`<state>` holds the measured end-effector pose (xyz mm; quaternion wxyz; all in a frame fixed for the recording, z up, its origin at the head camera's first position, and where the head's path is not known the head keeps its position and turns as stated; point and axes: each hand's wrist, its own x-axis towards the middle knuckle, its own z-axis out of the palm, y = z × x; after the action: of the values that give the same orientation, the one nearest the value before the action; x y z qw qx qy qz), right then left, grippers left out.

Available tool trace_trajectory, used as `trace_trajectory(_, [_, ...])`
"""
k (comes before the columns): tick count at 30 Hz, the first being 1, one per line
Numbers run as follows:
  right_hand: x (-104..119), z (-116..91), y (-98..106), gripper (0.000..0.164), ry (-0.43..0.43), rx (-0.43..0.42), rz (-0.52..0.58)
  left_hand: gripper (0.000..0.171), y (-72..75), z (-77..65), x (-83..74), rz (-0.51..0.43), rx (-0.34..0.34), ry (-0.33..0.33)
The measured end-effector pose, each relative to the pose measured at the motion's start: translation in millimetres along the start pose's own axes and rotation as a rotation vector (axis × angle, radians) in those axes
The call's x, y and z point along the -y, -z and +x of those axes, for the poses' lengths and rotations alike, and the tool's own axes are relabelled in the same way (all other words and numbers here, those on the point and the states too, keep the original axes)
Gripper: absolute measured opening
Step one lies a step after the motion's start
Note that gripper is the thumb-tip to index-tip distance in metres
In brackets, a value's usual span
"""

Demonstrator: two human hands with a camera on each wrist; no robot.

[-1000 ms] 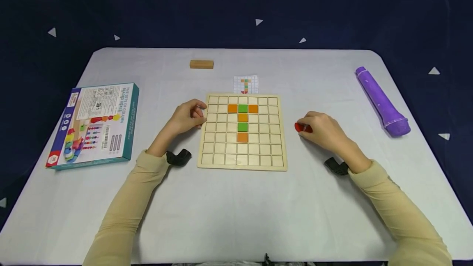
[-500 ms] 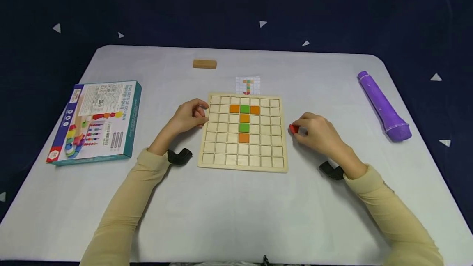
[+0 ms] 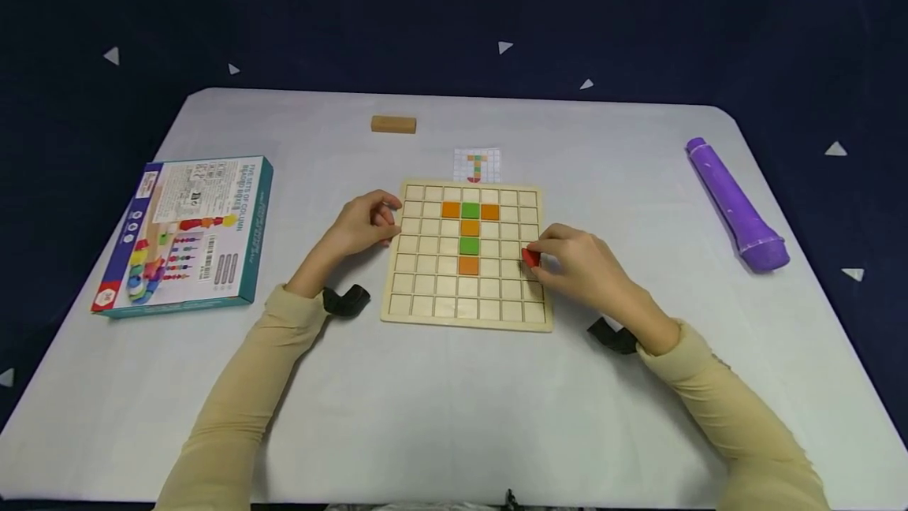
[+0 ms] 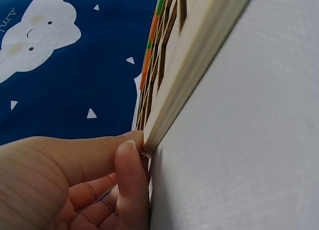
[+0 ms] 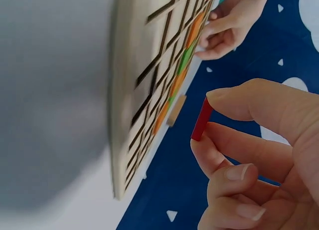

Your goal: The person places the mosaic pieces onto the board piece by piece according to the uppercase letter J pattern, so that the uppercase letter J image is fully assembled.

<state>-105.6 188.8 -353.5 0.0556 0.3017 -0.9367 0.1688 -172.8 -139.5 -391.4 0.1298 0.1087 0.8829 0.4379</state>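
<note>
A square wooden grid board [image 3: 433, 284] lies mid-table, with orange and green tiles [image 3: 470, 246] set in a T shape. My left hand [image 3: 357, 225] holds the board's left edge by thumb and fingertip, the other fingers curled below, as the left wrist view shows. My right hand [image 3: 585, 268] pinches a thin red tile [image 5: 202, 120] between thumb and finger, over the board's right columns. In the right wrist view the tile is seen edge-on, so its full outline is hidden. Behind the board lies a small pattern card [image 3: 477, 164] with a coloured T-like figure ending in red.
A boxed bead toy [image 3: 191, 235] lies at the left of the white table [image 3: 426, 416]. A small wooden block [image 3: 393, 124] is at the back. Toward the right lies a purple microphone-shaped object [image 3: 738, 207]. Dark patterned cloth [image 3: 426, 14] hangs behind.
My right hand has carried the red tile leftward from the bare table to over the board's right side. The left hand has stayed at the board's edge.
</note>
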Motion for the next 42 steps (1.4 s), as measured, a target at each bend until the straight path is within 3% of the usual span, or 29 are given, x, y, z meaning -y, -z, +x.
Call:
trace_trajectory(19, [44, 24, -20, 0.007, 0.137, 0.02, 0.02, 0.037, -0.2, 0.3, -0.9, 0.006, 0.007, -0.001])
trace_trajectory(31, [63, 31, -36, 0.009, 0.15, 0.07, 0.022, 0.037, -0.8, -0.3, 1.1, 0.0, 0.005, -0.007])
trace_trajectory(42, [77, 41, -41, 0.007, 0.106, 0.188, -0.017, 0.037, 0.3, -0.2, 0.5, 0.015, -0.002, -0.012])
